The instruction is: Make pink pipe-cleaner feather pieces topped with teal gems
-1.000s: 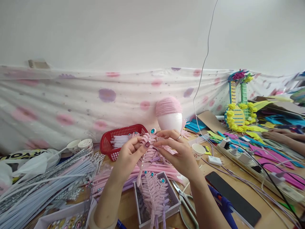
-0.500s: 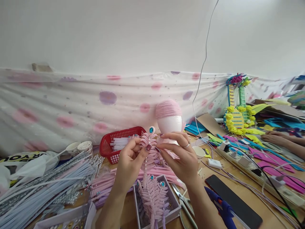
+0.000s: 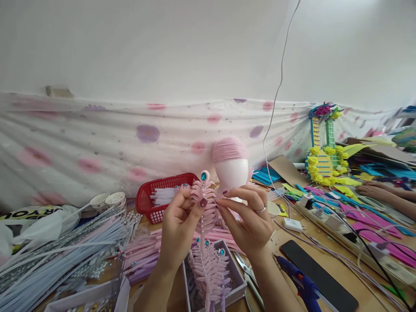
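Note:
A pale pink feather-shaped ornament [image 3: 208,220] of fuzzy fronds stands upright before me, with a row of pearls down its middle and a blue gem [image 3: 204,176] at its tip. My left hand [image 3: 178,221] pinches it just below the gem, thumb in front. On the other side, my right hand [image 3: 250,219] is closed, thumb and index fingertips pinching the end of a side frond. Beneath my hands, similar finished pink feathers [image 3: 209,271] with blue gems lie over a white box [image 3: 238,292] of small beads.
A foam head [image 3: 231,171] wrapped in pink yarn stands behind. Left are a red basket [image 3: 147,211] and bundled pipe cleaners [image 3: 74,255]. Right are scissors [image 3: 248,273], a blue glue gun [image 3: 299,277], a phone [image 3: 320,275] and a power strip [image 3: 357,247]. Another person's hands [image 3: 377,189] rest far right.
The ornament's gem tip has shifted slightly left and up. My right hand has moved a little right and down, its fingertips still at the fronds.

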The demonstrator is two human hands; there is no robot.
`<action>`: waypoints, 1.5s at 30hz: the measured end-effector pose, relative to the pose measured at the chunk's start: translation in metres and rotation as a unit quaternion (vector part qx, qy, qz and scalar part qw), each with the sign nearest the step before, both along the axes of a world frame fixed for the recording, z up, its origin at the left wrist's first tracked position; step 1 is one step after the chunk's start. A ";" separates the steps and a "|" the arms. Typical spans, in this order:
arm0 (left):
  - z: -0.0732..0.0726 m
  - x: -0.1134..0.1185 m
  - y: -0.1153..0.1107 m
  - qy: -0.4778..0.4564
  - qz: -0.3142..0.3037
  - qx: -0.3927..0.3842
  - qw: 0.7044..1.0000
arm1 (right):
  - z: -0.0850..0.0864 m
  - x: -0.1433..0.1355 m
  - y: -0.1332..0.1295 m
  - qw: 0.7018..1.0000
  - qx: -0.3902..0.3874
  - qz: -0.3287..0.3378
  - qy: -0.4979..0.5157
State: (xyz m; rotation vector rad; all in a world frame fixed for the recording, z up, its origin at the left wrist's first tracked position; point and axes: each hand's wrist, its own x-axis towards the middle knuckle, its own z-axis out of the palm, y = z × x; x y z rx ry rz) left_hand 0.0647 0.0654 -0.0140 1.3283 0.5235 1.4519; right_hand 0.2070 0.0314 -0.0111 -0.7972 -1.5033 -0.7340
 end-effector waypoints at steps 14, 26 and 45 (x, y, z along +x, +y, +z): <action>0.005 -0.008 0.006 0.100 -0.017 -0.021 0.995 | 0.010 0.008 -0.008 0.985 -0.155 0.033 -0.065; 0.004 -0.004 0.008 0.071 -0.031 -0.031 0.997 | 0.006 0.011 -0.006 0.976 -0.198 0.001 -0.087; 0.002 -0.005 0.010 0.070 -0.014 -0.045 0.996 | 0.003 0.007 -0.001 0.988 -0.142 0.005 -0.064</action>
